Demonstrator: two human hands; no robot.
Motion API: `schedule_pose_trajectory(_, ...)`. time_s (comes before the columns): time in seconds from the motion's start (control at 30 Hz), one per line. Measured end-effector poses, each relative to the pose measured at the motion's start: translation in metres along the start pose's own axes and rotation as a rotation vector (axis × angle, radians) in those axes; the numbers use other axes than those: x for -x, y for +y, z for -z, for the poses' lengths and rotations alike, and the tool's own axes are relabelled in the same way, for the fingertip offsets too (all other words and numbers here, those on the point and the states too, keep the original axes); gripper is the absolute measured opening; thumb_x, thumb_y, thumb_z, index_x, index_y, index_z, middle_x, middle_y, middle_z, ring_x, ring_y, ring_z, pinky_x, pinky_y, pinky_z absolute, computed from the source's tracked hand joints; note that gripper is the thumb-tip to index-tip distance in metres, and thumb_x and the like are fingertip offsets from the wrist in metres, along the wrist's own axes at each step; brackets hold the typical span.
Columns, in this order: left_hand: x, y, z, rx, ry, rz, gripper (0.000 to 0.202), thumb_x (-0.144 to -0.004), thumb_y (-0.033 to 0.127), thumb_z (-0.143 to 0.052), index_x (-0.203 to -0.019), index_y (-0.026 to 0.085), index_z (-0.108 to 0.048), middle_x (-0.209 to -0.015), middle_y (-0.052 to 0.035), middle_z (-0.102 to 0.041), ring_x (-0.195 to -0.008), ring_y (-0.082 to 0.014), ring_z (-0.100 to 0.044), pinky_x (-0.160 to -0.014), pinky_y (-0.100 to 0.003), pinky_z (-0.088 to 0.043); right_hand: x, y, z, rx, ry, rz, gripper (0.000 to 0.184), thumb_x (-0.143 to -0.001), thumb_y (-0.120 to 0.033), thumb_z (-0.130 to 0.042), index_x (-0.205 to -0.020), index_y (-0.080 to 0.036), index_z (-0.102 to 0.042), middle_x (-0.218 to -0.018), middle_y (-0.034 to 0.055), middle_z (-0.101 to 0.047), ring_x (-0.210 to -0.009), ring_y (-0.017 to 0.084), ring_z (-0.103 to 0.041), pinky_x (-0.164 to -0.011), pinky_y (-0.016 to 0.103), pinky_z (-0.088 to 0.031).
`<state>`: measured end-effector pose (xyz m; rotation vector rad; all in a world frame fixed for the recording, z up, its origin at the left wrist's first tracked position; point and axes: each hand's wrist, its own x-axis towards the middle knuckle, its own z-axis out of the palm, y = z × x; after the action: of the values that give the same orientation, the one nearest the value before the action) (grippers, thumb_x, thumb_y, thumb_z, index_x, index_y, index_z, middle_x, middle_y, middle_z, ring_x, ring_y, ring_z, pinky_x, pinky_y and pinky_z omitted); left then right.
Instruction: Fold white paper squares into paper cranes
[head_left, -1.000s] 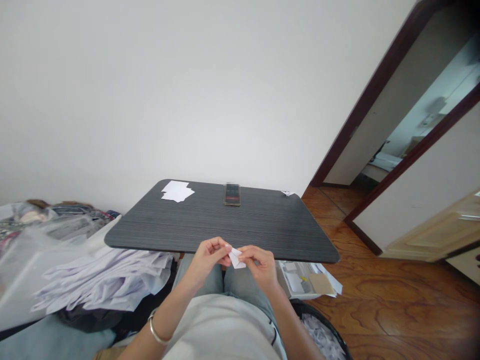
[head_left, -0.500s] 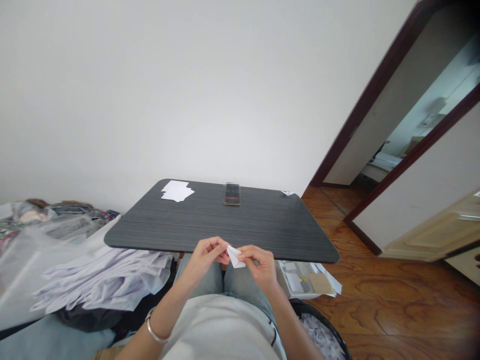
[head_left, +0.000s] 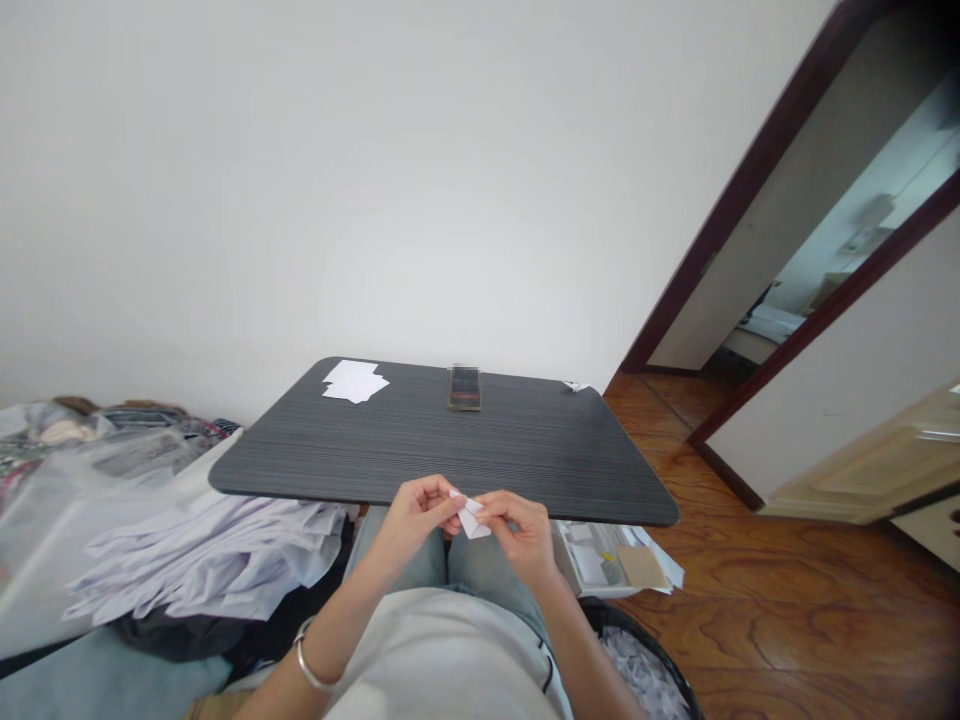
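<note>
Both hands (head_left: 417,512) (head_left: 520,528), nearly meeting, pinch folded paper (head_left: 472,520) from opposite sides.

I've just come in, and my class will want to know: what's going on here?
A person's left hand and right hand pinch a small folded white paper between them, by the near edge of a dark table. On the table, white sheets lie at the far left, a phone-like object at the back middle, and a small white piece near the far right corner.
</note>
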<state>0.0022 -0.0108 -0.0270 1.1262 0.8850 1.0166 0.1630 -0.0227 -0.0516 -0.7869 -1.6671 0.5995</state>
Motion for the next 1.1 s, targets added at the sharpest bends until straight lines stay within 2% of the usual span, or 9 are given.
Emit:
schedule_pose_trajectory(0.67,-0.0058,-0.0036,0.0039,-0.03,-0.021,0.01,0.031,-0.06,0.037,-0.072,-0.061,0.011,-0.054,-0.05,0.0008,-0.062,-0.041,-0.0071,-0.053,-0.044,-0.017,-0.042,0.0018,0.0037,0.0009,-0.107,-0.054,-0.092,0.014,-0.074,-0.011,-0.056,-0.067,-0.019,-0.065,-0.077,0.0047,-0.069,-0.067,0.015,-0.062,-0.057,0.023,-0.047)
schedule_pose_trajectory(0.8,-0.0069,-0.0005,0.0063,-0.046,-0.029,-0.018,0.029,-0.06,0.036,-0.072,-0.06,0.011,-0.056,-0.049,0.0016,-0.06,-0.041,-0.0069,-0.052,-0.044,-0.017,-0.04,-0.0002,0.0007,-0.0006,-0.26,-0.096,-0.213,0.01,-0.075,-0.021,-0.059,-0.068,-0.018,-0.064,-0.082,0.0061,-0.068,-0.071,0.016,-0.061,-0.061,0.025,-0.049)
schedule_pose_trajectory(0.97,-0.0076,0.0031,0.0062,-0.055,-0.017,-0.038,0.028,-0.061,0.034,-0.071,-0.06,0.011,-0.055,-0.049,0.0019,-0.06,-0.042,-0.0064,-0.051,-0.045,-0.017,-0.04,-0.0029,-0.0018,-0.0034,-0.456,-0.017,-0.479,0.02,-0.077,-0.036,-0.059,-0.084,-0.018,-0.061,-0.07,0.0022,-0.068,-0.058,0.013,-0.061,-0.052,0.022,-0.049)
schedule_pose_trajectory(1.1,-0.009,0.0021,0.0062,-0.062,-0.011,-0.039,0.029,-0.06,0.035,-0.072,-0.059,0.012,-0.055,-0.05,0.0016,-0.06,-0.042,-0.0062,-0.051,-0.044,-0.017,-0.04,-0.0026,0.001,-0.0049,-0.449,-0.086,-0.61,0.024,-0.071,-0.038,-0.065,-0.07,-0.014,-0.062,-0.06,0.0019,-0.066,-0.052,0.012,-0.061,-0.048,0.02,-0.048)
